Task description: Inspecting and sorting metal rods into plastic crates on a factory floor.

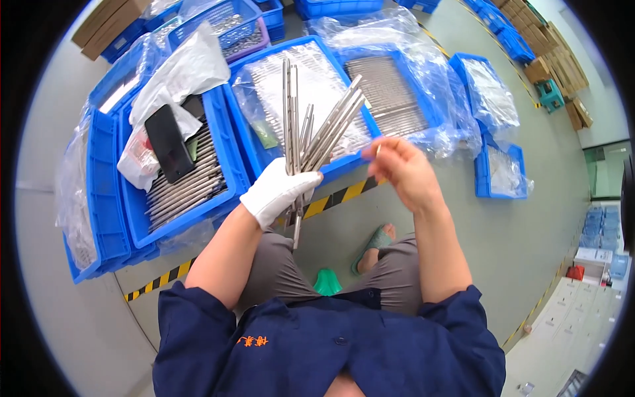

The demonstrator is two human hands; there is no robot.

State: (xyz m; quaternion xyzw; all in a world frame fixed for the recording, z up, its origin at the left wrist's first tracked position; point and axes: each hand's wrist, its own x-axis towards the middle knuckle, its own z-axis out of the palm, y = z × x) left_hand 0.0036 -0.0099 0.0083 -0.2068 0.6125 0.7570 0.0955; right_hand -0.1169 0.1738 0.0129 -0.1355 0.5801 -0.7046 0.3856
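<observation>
Gloved left hand (pixel 278 190) grips metal rods (pixel 311 129) (perhaps eight)

Your black phone (pixel 169 142), screen dark, lies on a white bag (pixel 188 69); brown cardboard boxes (pixel 559 56) stand far right.

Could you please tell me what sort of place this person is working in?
Probably a factory or parts workshop: blue plastic crates of metal rods lined with clear bags, a striped floor line, and stacked cardboard boxes along the wall.
</observation>
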